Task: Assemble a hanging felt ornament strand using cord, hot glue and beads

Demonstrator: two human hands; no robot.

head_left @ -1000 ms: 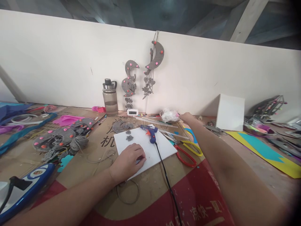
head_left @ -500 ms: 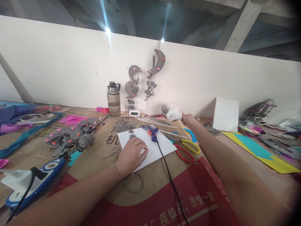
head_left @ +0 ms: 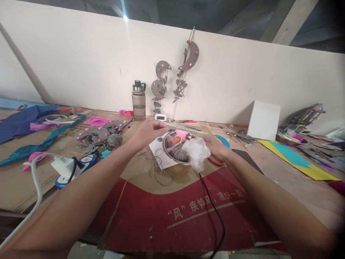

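Hovering beside the metal bowl (head_left: 164,150), the left hand (head_left: 151,132) looks empty, fingers slightly parted. Between both hands' fingers, the bowl holds grey yarn (head_left: 179,153) and a plastic bag (head_left: 197,153); whether the right hand (head_left: 215,145) grips it is hidden.

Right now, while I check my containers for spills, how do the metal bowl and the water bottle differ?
The bowl is wide and open-topped; the bottle is tall, narrow and lidded. The bowl holds gray yarn and other bits, with a crumpled plastic bag over its edge; the bottle is partly filled with liquid. The bowl is by the right hand; the bottle stands upright near the wall. Both contain something.
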